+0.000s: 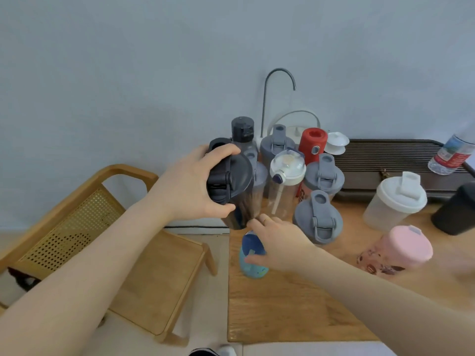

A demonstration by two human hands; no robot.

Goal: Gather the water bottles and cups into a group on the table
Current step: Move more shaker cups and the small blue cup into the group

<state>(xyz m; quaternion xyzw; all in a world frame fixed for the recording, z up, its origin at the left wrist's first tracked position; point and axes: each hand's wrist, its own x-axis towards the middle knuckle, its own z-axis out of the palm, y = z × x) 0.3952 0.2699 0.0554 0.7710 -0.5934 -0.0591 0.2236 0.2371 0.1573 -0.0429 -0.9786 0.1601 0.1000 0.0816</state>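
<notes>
My left hand [191, 183] grips the lid of a dark shaker bottle [232, 186] at the left edge of the wooden table [282, 309]. My right hand [276, 242] wraps around a small blue bottle [253, 262] just in front of it. Behind stands a tight cluster: several grey-lidded shakers [318, 217], a clear straw bottle [286, 176], a red bottle [313, 142] and a black-capped bottle [243, 131]. To the right, apart from the cluster, stand a white shaker [395, 199], a pink-lidded cup [397, 250], a black cup [456, 209] and a plastic water bottle [452, 155].
A dark slatted tea tray [385, 155] lies at the back right of the table, with a white lidded cup [336, 142] and a curved tap [280, 73] behind the cluster. A wooden cane chair [115, 240] stands left of the table.
</notes>
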